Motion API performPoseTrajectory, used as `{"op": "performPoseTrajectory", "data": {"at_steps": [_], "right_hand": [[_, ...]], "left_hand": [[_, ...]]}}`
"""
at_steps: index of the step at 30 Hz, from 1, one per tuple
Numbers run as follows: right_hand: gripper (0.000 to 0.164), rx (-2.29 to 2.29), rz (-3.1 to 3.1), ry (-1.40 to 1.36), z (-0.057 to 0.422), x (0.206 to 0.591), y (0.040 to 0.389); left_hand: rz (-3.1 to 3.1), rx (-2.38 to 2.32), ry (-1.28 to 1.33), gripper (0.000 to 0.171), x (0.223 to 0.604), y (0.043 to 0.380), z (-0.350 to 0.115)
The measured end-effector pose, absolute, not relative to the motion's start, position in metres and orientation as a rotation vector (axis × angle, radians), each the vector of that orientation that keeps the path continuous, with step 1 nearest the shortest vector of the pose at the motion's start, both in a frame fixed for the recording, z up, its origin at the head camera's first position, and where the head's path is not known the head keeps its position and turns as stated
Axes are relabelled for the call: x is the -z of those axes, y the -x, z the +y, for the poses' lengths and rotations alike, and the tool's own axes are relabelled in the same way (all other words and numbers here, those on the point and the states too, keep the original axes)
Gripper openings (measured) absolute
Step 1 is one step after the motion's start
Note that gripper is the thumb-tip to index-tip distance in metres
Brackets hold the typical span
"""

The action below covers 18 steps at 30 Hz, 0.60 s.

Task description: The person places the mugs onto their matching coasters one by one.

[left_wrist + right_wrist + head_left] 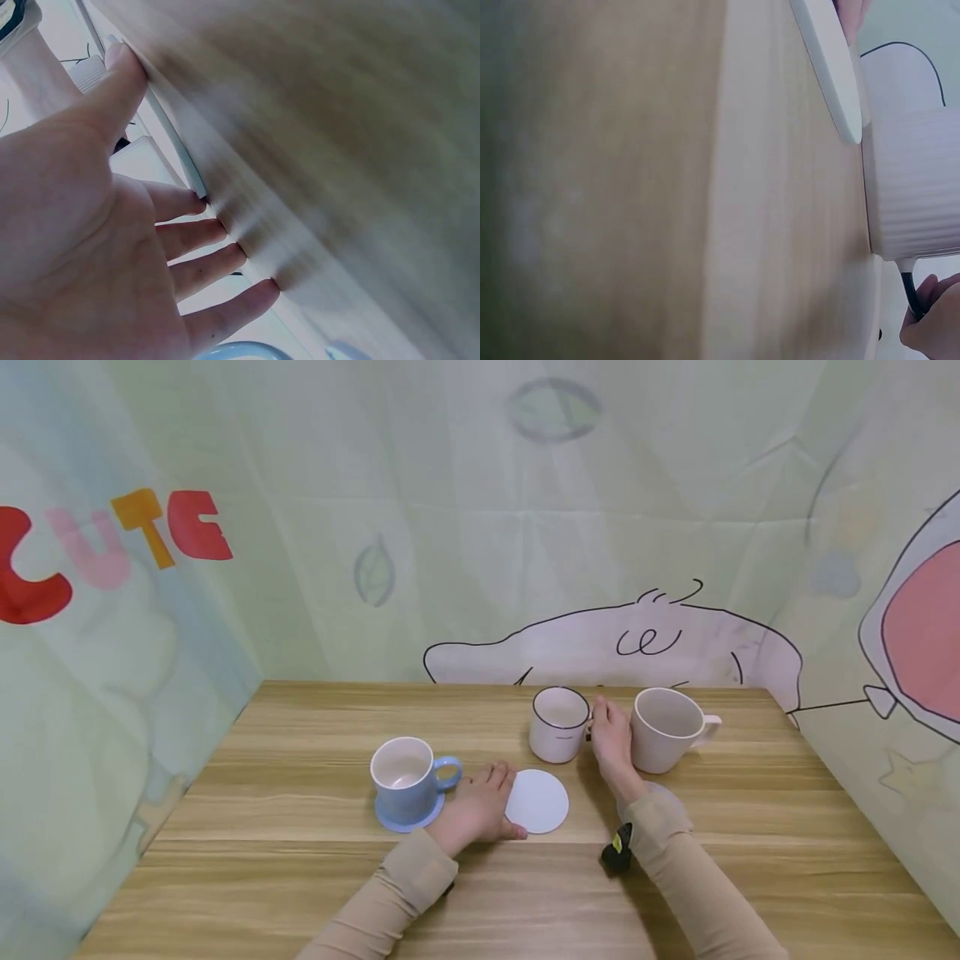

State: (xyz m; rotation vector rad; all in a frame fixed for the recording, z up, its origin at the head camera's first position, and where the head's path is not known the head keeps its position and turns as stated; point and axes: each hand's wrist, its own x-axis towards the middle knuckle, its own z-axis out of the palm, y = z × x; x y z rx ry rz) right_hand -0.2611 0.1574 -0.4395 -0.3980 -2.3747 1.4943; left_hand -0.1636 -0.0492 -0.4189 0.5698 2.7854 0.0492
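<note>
My left hand (483, 802) lies low on the table with fingers spread, thumb and index finger at the left edge of a round white coaster (538, 802). In the left wrist view its fingertips (262, 292) meet the wood beside the coaster's rim. My right hand (613, 739) grips the dark-edged handle of a white mug (557, 739) with a black rim. The right wrist view shows this mug's ribbed side (919, 184) and the fingers (937, 322) on its handle. The mug stands behind the coaster, near the table's back edge.
A blue mug (411, 793) sits on a blue coaster (390, 814) left of my left hand. A larger white cup (656, 739) stands close right of my right hand. Another pale coaster (663, 792) is partly under the right sleeve. A printed curtain (315, 610) borders the table.
</note>
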Motion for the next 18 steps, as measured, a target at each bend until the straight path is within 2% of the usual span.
{"op": "performPoseTrajectory", "data": {"at_steps": [18], "right_hand": [[0.039,-1.867,-2.156,0.442,0.1542,0.4416,0.2553]], "left_hand": [[2.781,-0.032,-0.58,0.095,0.4183,0.1629,-0.0493]]}}
